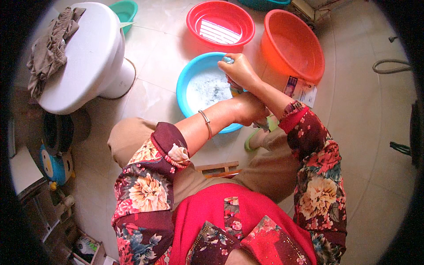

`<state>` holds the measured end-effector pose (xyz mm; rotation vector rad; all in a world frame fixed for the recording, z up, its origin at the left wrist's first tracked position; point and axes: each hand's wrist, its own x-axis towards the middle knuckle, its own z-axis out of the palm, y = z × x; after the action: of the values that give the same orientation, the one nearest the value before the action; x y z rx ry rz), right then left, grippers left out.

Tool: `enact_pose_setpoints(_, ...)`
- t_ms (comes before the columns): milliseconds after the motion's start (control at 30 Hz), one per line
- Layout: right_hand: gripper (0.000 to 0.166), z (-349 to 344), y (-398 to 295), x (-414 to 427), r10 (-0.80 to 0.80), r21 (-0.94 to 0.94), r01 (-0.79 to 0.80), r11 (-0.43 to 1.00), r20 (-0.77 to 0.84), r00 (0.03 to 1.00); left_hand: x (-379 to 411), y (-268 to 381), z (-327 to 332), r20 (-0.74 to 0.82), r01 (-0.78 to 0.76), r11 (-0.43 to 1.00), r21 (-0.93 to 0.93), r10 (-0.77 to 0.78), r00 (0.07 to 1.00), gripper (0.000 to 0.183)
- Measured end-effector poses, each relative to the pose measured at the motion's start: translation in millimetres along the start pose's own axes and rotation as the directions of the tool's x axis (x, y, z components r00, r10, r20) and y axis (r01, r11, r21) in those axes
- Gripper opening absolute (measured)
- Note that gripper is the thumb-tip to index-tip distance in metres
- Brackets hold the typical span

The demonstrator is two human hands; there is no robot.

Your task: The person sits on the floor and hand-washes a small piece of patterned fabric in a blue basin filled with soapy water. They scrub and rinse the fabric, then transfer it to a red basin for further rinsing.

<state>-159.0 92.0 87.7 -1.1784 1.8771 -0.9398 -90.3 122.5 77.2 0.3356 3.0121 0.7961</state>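
A blue plastic basin (183, 79) with sudsy water stands on the floor before me. Over its right side, my right hand (240, 68) is closed around a bunched wet cloth (234, 86), whose pale end pokes out above the fist. My left hand (253, 109), with a bangle at the wrist, crosses beneath my right forearm and grips the lower part of the same cloth, part of which shows below the hand. The forearms are crossed, and the left fingers are mostly hidden.
Beyond stand a red basin (221, 43) holding water, an orange basin (288, 63) and a green basin (132, 16). A printed packet (306, 92) lies beside the orange one. At left is a white toilet (89, 49) with a brown ribbed garment (53, 49) on its lid.
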Motion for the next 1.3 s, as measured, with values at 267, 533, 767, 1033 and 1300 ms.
enact_pose_setpoints(267,0.017,-3,0,3,0.021,0.06,-0.023,0.998,0.034,0.999,4,-10,11,0.042,0.017,0.994,0.106,-0.021,0.999,0.008)
enact_pose_setpoints(533,0.019,-41,22,16,0.102,0.602,-0.127,0.788,0.076,0.992,-40,-23,-32,-0.463,-0.104,0.975,-0.199,0.0,0.886,0.033)
enact_pose_setpoints(767,0.03,-41,51,23,0.248,0.718,-0.243,0.652,0.101,0.963,-61,-28,-51,-0.578,0.176,0.734,-0.656,-0.638,0.508,0.035)
enact_pose_setpoints(1033,0.03,-26,31,9,0.133,0.712,-0.206,0.671,0.158,0.978,-77,-61,-40,-0.409,0.095,0.484,-0.87,-0.816,0.409,0.039)
enact_pose_setpoints(1300,0.032,-4,-12,-13,0.115,0.706,-0.263,0.657,0.251,0.961,-82,-48,-40,-0.409,0.37,0.636,-0.677,-0.743,0.53,0.047)
